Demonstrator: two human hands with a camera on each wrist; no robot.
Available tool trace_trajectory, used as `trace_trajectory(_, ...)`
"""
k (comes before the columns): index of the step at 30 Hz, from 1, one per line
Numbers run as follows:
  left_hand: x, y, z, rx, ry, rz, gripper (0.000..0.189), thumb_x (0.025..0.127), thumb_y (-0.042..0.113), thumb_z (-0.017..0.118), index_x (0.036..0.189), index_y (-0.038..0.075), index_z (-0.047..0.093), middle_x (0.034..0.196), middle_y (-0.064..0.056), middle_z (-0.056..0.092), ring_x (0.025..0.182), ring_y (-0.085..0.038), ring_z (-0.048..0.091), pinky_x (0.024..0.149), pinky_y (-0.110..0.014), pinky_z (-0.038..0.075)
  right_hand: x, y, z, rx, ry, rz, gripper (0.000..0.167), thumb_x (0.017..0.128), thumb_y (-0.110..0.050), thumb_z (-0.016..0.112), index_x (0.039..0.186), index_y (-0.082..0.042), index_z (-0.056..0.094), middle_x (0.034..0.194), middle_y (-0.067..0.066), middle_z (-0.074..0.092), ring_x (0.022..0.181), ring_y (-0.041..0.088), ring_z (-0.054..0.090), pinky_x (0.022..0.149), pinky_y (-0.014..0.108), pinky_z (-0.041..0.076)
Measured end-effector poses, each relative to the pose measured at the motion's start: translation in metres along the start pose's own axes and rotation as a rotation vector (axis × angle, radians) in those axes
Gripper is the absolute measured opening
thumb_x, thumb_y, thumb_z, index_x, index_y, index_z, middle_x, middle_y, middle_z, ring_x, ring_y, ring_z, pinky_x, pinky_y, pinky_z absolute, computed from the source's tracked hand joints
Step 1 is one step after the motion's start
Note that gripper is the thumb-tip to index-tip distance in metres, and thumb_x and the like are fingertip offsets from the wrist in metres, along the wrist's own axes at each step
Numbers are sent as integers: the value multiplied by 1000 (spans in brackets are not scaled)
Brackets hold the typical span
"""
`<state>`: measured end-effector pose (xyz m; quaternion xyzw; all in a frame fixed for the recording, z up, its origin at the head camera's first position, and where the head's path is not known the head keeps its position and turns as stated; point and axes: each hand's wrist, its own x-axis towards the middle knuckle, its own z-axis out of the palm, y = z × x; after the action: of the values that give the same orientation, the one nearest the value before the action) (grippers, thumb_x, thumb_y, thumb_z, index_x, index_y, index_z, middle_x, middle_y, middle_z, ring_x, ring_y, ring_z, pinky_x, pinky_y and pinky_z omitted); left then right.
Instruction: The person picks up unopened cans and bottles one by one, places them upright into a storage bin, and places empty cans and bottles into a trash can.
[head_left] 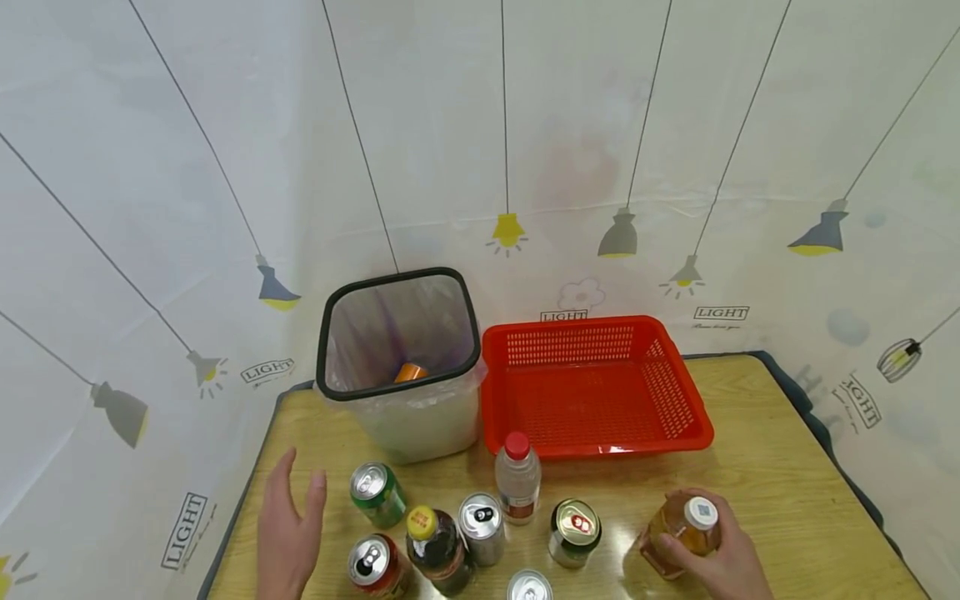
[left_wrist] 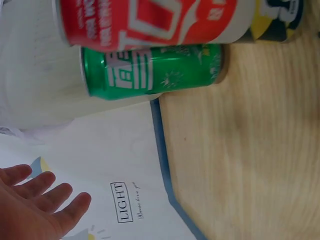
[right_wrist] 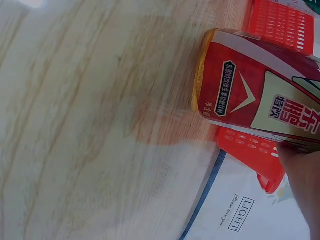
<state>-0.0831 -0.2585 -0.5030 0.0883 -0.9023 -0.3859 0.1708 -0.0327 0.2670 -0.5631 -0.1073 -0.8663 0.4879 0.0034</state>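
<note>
Pale printed wall (head_left: 435, 125) behind a wood-grain worktop (head_left: 780, 492). Amber bottle (head_left: 678, 527) at lower right of the frame, right hand (head_left: 731, 552) curled round it; long axis slants up to the right in the head view, cap (head_left: 702, 512) uppermost. Worktop contact: cannot tell. Red basket (head_left: 600, 451) lies up and left of it. Left hand (head_left: 292, 529), lower left, fingers spread, holds nothing; near green can (head_left: 381, 498), well apart from bottle.
</note>
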Motion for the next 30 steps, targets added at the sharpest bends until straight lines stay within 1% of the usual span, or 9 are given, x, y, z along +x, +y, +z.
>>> trace_trajectory(4, -7, -4, 4, -14, -19, -26, 63, 108, 37, 51, 159, 3, 36, 160, -26, 37, 145, -49, 34, 114, -68, 29, 0, 1, 1, -13, 16, -9, 77, 85, -34, 88, 141, -6, 44, 129, 15, 67, 100, -7, 56, 80, 24, 54)
trace_trajectory(11, -12, 1, 8, -20, -43, -41, 64, 108, 40, 50, 159, 3, 35, 160, -26, 37, 145, -51, 34, 111, -71, 30, -3, -5, -4, -6, 46, 25, 78, 86, -34, 87, 142, -2, 43, 131, 18, 65, 97, -10, 54, 76, 21, 53)
trace_trajectory(13, -12, 2, 9, -16, -46, -44, 64, 108, 40, 50, 159, 4, 35, 160, -26, 37, 144, -51, 34, 111, -71, 31, -3, -9, -8, -7, 55, 16, 76, 87, -34, 86, 141, -4, 43, 131, 17, 65, 97, -9, 55, 76, 21, 54)
trace_trajectory(16, -13, 3, 10, -12, -44, -44, 64, 108, 40, 50, 159, 4, 35, 160, -27, 37, 144, -51, 35, 110, -71, 31, -4, -18, -15, -2, 76, -22, 72, 88, -33, 85, 140, -5, 44, 129, 11, 65, 98, -10, 55, 76, 20, 54)
trace_trajectory(21, -13, 3, 13, -7, -23, -27, 62, 108, 38, 52, 157, 3, 38, 158, -27, 39, 143, -51, 37, 111, -70, 31, 2, -34, -31, -3, 133, -133, 67, 90, -25, 84, 140, -6, 44, 121, -18, 61, 101, -11, 54, 78, 14, 52)
trace_trajectory(23, -14, 3, 14, -6, -16, -18, 62, 107, 37, 53, 156, 2, 38, 157, -27, 40, 142, -51, 37, 110, -70, 32, 7, -42, -39, 6, 158, -184, 66, 90, -19, 84, 139, -5, 43, 119, -25, 57, 101, -11, 54, 78, 12, 52)
trace_trajectory(25, -14, 4, 15, -6, -13, -11, 61, 107, 36, 53, 156, 2, 39, 156, -28, 40, 142, -51, 38, 110, -69, 32, 12, -52, -47, 35, 170, -240, 65, 89, -11, 83, 139, -4, 42, 121, -25, 56, 102, -8, 55, 77, 12, 53)
trace_trajectory(27, -13, 5, 15, -7, -15, -7, 61, 107, 35, 53, 156, 1, 39, 156, -28, 40, 141, -51, 38, 109, -69, 33, 19, -64, -54, 69, 182, -296, 64, 88, -4, 82, 138, -3, 42, 123, -22, 56, 103, -5, 57, 75, 13, 55)
trace_trajectory(30, -13, 6, 17, -12, -16, -3, 60, 107, 35, 53, 156, 1, 39, 156, -28, 41, 142, -51, 38, 110, -69, 33, 29, -83, -63, 92, 191, -373, 63, 86, 2, 81, 137, -5, 44, 124, -18, 57, 104, -1, 58, 76, 14, 56)
